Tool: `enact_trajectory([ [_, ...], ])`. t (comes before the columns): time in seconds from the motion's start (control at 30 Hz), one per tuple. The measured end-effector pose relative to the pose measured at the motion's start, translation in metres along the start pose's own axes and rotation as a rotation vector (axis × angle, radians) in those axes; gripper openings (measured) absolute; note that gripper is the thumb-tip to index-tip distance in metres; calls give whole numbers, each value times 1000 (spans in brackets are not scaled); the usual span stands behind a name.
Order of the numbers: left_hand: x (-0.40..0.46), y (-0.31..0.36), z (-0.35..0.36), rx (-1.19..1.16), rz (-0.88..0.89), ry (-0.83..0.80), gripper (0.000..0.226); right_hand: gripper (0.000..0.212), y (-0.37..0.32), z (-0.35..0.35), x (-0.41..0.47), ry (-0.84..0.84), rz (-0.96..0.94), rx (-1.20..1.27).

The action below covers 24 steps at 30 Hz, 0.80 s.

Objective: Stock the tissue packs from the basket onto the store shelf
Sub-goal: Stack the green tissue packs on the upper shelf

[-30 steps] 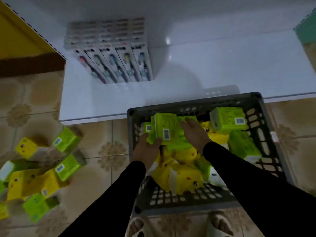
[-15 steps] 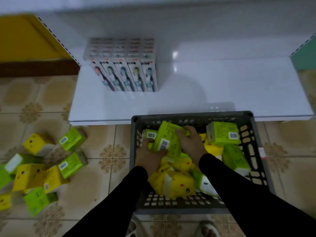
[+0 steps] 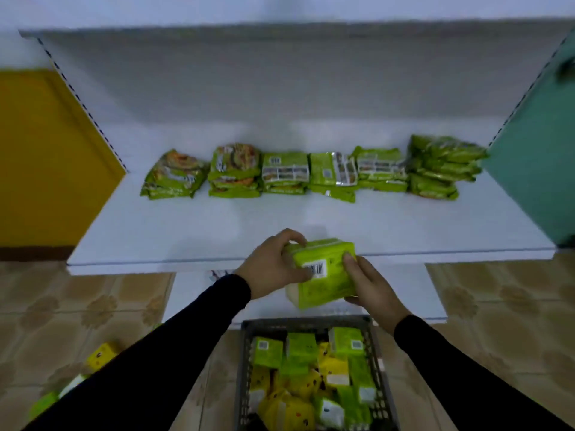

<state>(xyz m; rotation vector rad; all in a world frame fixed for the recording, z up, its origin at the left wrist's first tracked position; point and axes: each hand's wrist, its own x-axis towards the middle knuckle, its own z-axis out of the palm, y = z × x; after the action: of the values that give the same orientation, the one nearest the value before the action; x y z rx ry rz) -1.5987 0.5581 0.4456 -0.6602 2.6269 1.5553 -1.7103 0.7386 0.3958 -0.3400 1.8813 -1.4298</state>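
I hold a green tissue pack (image 3: 323,275) with a barcode label between both hands, in the air at the front edge of the white shelf (image 3: 186,231). My left hand (image 3: 273,265) grips its left end, fingers curled over the top. My right hand (image 3: 370,284) grips its right side with the thumb on the front face. Below, the grey basket (image 3: 245,368) on the floor holds several green and yellow tissue packs (image 3: 311,377).
A row of green snack packets (image 3: 311,172) lies along the back of the shelf. Yellow panel (image 3: 40,157) at left, teal panel (image 3: 535,169) at right. Loose tissue packs (image 3: 99,359) lie on the tiled floor at lower left. A lower white shelf (image 3: 413,293) sits beneath.
Both hands have lifted the green pack out of the basket and up to the higher shelf's front edge. My view has risen from the bottom shelf to this one.
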Motion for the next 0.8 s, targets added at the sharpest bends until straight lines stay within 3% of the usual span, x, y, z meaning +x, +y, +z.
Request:
enact_trajectory([
  [0.17,-32,129,-69,-120,101,219,48,79,-122,-30,-41,9,-230,-1],
  [0.2,-38,148,-80,-140,130,284,47,76,-146,-33,-48,29,-277,27],
  [0.3,-57,201,-113,-198,167,500,41,28,-219,-31,-69,31,-413,112],
  [0.33,-64,216,-124,-205,167,581,39,21,-241,-29,-75,6,-451,134],
  [0.47,-90,261,-168,-306,181,837,38,22,-313,-3,-89,-95,-607,146],
  [0.67,-110,281,-236,-436,179,826,28,21,-385,64,-90,-146,-730,110],
  [0.8,-105,267,-298,-252,163,740,67,23,-425,112,-69,-160,-724,106],
])
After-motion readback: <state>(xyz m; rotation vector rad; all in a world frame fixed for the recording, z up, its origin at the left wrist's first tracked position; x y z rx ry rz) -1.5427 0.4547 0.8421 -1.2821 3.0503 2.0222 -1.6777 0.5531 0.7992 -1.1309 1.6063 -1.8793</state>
